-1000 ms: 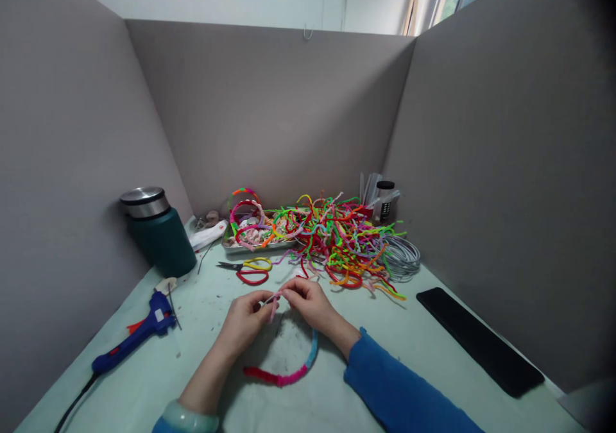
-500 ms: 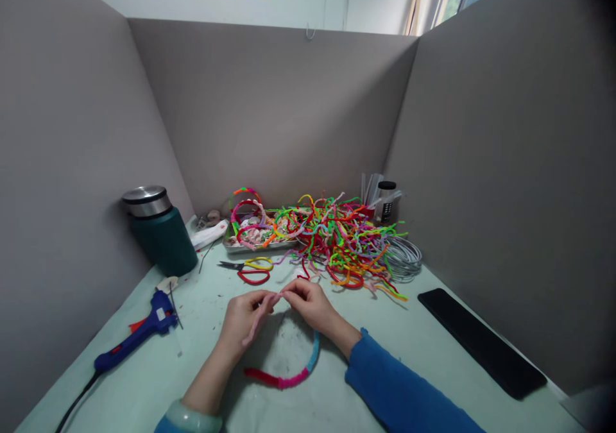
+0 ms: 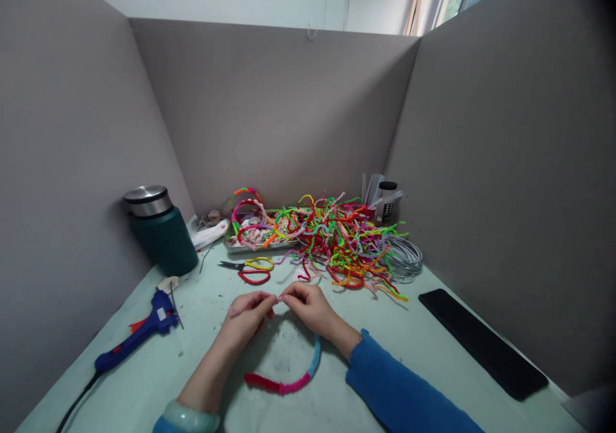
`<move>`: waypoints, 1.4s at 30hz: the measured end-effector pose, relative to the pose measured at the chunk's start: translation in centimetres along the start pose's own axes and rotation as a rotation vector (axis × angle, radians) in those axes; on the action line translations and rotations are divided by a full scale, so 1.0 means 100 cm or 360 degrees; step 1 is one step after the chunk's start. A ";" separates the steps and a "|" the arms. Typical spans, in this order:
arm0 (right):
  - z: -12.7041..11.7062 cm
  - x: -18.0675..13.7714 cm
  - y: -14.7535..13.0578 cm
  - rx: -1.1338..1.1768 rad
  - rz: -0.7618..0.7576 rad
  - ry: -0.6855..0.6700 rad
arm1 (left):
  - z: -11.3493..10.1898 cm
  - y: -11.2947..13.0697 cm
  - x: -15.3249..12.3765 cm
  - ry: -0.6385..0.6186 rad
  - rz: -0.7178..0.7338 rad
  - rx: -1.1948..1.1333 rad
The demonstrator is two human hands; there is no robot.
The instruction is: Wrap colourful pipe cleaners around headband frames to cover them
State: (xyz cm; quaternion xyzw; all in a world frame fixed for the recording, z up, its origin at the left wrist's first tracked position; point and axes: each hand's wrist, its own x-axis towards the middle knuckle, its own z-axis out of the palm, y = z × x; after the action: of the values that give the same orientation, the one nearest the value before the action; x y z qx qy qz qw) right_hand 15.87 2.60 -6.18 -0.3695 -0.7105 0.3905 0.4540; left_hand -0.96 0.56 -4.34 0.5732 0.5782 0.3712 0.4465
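Note:
A curved wire hoop (image 3: 294, 386) wrapped in red, pink and blue fuzzy pipe cleaner hangs below my hands, its red end free at the lower left. My right hand (image 3: 308, 306) pinches the upper part of it between thumb and forefinger, where the fingers hide most of the wire. Close against those fingertips, my left hand (image 3: 248, 321) is closed in a pinch on a pale pink pipe cleaner (image 3: 239, 309), whose loose length lies over the fingers. The fingertips of both hands nearly touch; the exact joint between them is too small to make out.
Beyond my hands lie scissors (image 3: 255, 270) with red and yellow handles, a heap of pipe cleaners (image 3: 341, 234), a metal tray (image 3: 240, 249) and coiled wire (image 3: 404, 258). A glue gun (image 3: 139, 337) and teal flask (image 3: 166, 240) stand left; a black strip (image 3: 481, 343) lies right.
My left hand has turned over, and the loose pink pipe cleaner has swung from hanging downward to lying up across the fingers. The right hand keeps its pinch; the hoop has shifted slightly down.

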 end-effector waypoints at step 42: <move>0.003 0.004 0.010 -0.0010 0.0167 0.0066 | 0.003 0.001 -0.001 0.0191 0.0700 0.0974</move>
State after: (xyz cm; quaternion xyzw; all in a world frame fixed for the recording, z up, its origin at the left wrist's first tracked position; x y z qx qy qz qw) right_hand 15.60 3.29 -7.02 -0.4158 -0.6819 0.4038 0.4462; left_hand -0.69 0.45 -4.34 0.7677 0.5506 0.3013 0.1295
